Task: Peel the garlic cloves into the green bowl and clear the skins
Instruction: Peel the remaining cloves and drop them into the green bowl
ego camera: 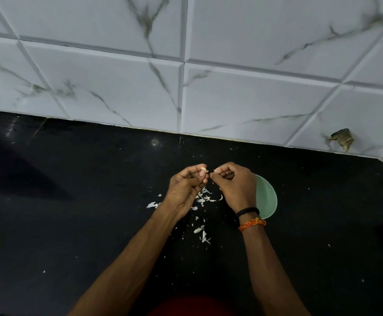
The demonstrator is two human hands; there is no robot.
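A glossy black stone countertop [72, 224] meets a wall of white marble-patterned tiles [243, 94] with grey veins. One tile at lower right has a broken, chipped hole [343, 139]. Lighting is dim.

We see a table [72, 224] of black polished stone, glossy enough to throw back light near the wall. The wall tiles [254, 42] are smooth, glazed, white with grey marble veining and bevelled edges. The skins [203, 198] look thin, dry and papery. The bowl [268, 197] is pale green and matt, perhaps plastic, though the dim view leaves that unsure. One wristband [247, 211] is dull black; the other [252, 224] is orange twisted thread.
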